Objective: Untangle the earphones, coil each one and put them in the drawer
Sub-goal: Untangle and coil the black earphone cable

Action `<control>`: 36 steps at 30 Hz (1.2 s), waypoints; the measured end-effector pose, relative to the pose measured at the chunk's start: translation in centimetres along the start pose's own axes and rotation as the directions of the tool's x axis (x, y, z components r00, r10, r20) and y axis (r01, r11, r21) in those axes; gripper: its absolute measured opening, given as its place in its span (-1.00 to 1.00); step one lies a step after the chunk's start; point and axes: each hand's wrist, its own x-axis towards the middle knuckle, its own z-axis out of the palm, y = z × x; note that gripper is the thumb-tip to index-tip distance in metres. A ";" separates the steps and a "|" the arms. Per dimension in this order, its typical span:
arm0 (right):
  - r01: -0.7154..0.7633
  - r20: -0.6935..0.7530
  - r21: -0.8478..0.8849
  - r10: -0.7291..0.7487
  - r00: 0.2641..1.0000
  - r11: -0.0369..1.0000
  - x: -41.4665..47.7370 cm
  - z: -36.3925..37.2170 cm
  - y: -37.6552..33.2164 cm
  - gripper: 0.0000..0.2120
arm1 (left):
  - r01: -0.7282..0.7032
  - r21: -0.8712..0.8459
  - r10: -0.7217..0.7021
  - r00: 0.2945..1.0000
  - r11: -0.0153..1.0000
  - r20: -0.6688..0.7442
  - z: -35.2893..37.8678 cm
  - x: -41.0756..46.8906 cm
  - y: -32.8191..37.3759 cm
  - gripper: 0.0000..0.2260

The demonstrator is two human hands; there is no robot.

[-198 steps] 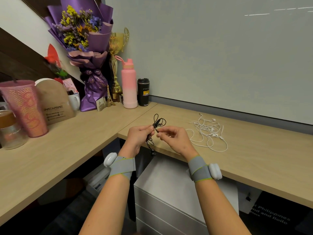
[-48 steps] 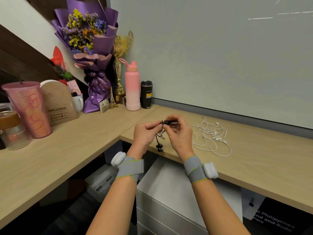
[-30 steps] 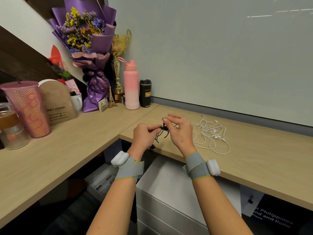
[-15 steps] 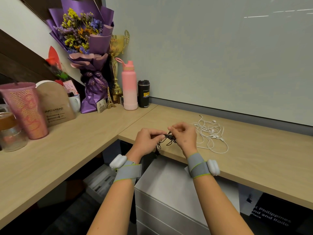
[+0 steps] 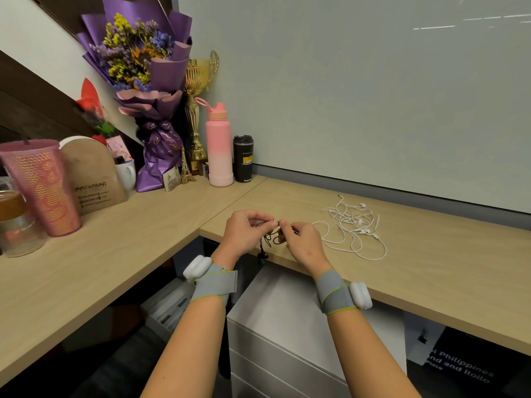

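Note:
Black earphones (image 5: 271, 238) hang as a small bundle between my two hands above the desk's front edge, with the earbuds dangling below. My left hand (image 5: 244, 234) pinches the black cord from the left. My right hand (image 5: 301, 242) pinches it from the right, fingertips almost meeting the left's. White earphones (image 5: 352, 226) lie in a loose tangle on the wooden desk (image 5: 431, 254), to the right of my right hand. A white drawer unit (image 5: 287, 317) stands under the desk below my hands, its drawers shut.
At the back left corner stand a pink bottle (image 5: 219, 147), a black tumbler (image 5: 243, 158), a gold trophy (image 5: 198, 110) and a purple bouquet (image 5: 143, 81). A pink cup (image 5: 40, 185), a glass jar (image 5: 17, 222) and a brown card (image 5: 92, 176) sit on the left desk wing.
My hands have kept working the black cord into a tighter bundle, staying close together just above the desk edge. The white earphones have not moved.

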 end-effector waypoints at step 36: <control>-0.090 0.333 -0.404 0.238 0.913 0.910 -9.4 -1.1 2.3 -0.82 | 0.623 -0.043 -0.566 0.735 0.781 0.374 -0.1 -10.5 -10.8 -0.77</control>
